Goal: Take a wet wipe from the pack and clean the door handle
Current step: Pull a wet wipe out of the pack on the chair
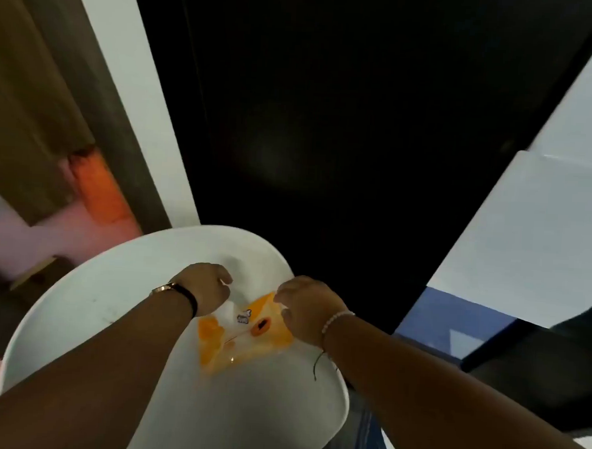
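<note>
Orange and white, the wet wipe pack [244, 331] lies flat on the white chair seat [112, 304] below me, near the seat's far right edge. I see my left hand [204, 290] curled at the pack's upper left corner, fingers bent inward and touching the white part of the wrapper; whether it is pinching a wipe or only the flap I cannot tell, as the fingertips are hidden under the knuckles. My right hand [305, 309] is clenched at the pack's upper right corner, fingers closed on the edge of the wrapper. The two hands sit close together with the top of the pack between them.

A watch with a dark strap [178, 292] circles my left wrist, and a bead bracelet [336, 321] circles my right, with a thin dark cord [318, 363] dangling below it. Beyond the chair a large black door panel [327, 123] fills the middle of my view, with a white frame strip [136, 95] along its left side. To the right is a pale wall [545, 220].
</note>
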`<move>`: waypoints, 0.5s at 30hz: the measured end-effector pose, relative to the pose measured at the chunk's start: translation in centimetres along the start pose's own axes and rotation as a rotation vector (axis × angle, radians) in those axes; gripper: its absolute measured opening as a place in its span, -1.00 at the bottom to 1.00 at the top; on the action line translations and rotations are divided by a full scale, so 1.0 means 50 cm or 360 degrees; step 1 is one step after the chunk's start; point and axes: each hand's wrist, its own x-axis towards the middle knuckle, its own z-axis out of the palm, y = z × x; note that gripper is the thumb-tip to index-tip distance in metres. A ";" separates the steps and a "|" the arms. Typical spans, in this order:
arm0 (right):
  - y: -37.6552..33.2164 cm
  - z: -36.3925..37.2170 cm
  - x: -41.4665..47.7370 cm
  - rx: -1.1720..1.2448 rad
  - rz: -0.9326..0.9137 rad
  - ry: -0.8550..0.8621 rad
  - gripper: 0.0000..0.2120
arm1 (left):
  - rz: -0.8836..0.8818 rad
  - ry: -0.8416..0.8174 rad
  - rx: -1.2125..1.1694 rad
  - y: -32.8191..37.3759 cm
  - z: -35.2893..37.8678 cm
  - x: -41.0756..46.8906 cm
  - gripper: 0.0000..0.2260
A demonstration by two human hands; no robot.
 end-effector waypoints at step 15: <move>-0.045 0.034 0.067 0.0370 0.0043 -0.0187 -0.81 | 0.0115 -0.0184 -0.0197 0.043 0.002 0.069 -0.79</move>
